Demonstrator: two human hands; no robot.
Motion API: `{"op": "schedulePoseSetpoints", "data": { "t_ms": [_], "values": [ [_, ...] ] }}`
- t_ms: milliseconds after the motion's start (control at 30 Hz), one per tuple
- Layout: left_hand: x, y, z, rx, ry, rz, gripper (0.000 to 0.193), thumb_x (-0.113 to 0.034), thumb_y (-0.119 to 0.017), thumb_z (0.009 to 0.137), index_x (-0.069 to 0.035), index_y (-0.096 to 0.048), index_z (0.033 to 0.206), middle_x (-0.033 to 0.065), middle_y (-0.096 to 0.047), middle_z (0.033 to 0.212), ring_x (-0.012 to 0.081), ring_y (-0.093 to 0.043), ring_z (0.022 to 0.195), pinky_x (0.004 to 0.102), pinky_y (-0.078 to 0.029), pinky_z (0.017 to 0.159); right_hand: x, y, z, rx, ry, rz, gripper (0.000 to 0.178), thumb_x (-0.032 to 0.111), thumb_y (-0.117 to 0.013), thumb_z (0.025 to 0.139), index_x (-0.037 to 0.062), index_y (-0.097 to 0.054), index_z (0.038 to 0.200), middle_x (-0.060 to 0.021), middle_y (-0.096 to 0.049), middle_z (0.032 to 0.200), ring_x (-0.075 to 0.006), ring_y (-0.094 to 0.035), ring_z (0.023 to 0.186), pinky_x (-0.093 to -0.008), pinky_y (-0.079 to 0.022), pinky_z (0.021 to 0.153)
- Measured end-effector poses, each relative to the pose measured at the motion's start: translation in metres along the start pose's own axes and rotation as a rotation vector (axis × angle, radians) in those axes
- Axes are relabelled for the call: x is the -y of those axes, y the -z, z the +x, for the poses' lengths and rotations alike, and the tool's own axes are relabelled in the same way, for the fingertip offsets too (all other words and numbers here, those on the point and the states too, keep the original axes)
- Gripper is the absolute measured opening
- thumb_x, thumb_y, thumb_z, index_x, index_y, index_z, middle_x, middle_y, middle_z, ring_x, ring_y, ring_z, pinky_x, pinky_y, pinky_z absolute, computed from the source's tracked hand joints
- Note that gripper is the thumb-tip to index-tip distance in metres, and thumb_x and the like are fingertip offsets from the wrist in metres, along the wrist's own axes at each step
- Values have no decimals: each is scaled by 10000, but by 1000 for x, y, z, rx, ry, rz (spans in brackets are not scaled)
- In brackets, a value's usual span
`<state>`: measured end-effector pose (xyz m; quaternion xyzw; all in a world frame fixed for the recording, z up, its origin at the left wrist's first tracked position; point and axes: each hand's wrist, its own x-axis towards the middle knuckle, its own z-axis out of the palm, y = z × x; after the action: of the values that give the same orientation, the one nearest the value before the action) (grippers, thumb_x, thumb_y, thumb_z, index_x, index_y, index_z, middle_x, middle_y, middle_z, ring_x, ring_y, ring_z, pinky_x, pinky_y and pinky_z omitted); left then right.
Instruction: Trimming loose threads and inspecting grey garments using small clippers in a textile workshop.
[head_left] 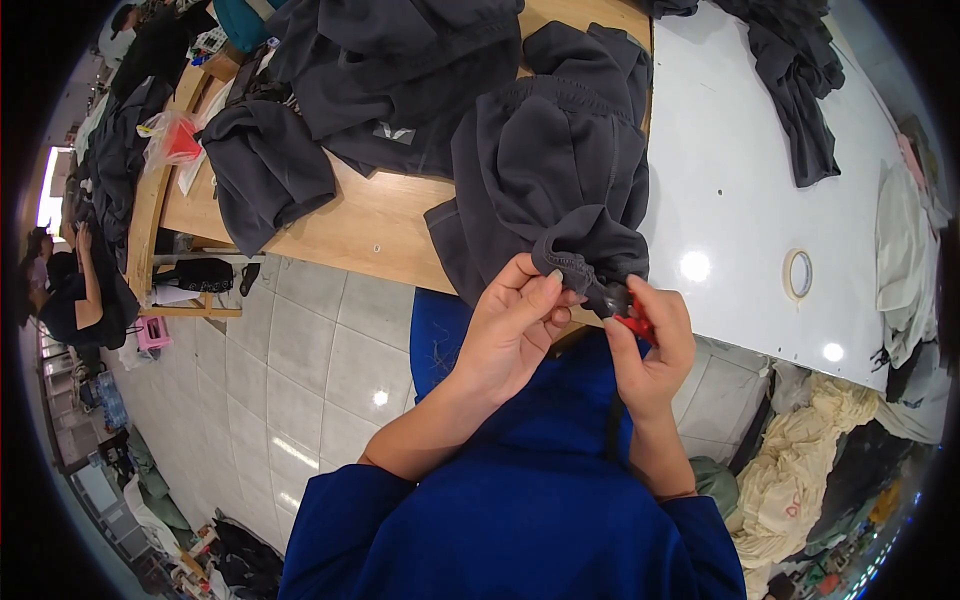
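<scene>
A dark grey garment (550, 150), probably trousers with a gathered waistband, lies bunched over the near edge of the wooden table. My left hand (505, 335) pinches its stitched hem between thumb and fingers. Close beside it, my right hand (652, 350) is closed around small red-handled thread snips (638, 322). The dark blades of the snips are up against the hem, and folds of cloth partly hide them. Whether a thread lies between the blades cannot be made out.
More dark grey garments (400, 60) are heaped on the wooden table (350, 215). On the white table (730, 240) to the right lie a roll of tape (797, 274) and another dark garment (795, 110). Cream cloth (800, 470) is piled at lower right. Another person (85, 295) sits far left.
</scene>
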<state>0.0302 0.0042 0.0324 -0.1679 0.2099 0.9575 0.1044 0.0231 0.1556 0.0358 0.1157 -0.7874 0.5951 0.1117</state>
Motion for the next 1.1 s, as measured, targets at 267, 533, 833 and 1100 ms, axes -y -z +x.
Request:
{"op": "schedulePoseSetpoints", "data": {
  "t_ms": [267, 533, 833, 1100],
  "values": [
    [5, 6, -2, 63, -12, 257, 73, -101, -578, 891, -66, -517, 913, 50, -640, 817, 61, -588, 709, 173, -404, 565, 12, -4, 20, 91, 163, -164, 320, -54, -699, 606, 9, -666, 918, -62, -568, 694, -143, -538, 572, -219, -427, 524],
    [0, -1, -1, 58, -20, 293, 56, -109, -546, 911, -74, -503, 921, 82, -654, 855, 70, -624, 734, 152, -392, 537, 4, 3, 16, 1, 283, -180, 195, 8, -734, 644, 31, -673, 828, -43, -600, 652, -149, -524, 533, -237, -407, 489],
    [-5, 6, 3, 111, -73, 192, 68, -131, -517, 927, -69, -493, 942, 74, -649, 902, 134, -646, 857, 192, -454, 667, 8, 7, 1, 155, 266, -60, 378, 227, -807, 619, 59, -659, 923, -12, -531, 590, -154, -485, 501, -256, -358, 474],
    [-7, 4, 1, 86, 25, 124, 77, -156, -493, 941, -85, -487, 971, 79, -640, 964, 153, -634, 924, 198, -459, 712, -7, 2, -2, 39, 148, -135, 440, -4, -707, 671, 17, -609, 1100, -79, -539, 834, -155, -492, 672, -232, -410, 613]
  ]
}}
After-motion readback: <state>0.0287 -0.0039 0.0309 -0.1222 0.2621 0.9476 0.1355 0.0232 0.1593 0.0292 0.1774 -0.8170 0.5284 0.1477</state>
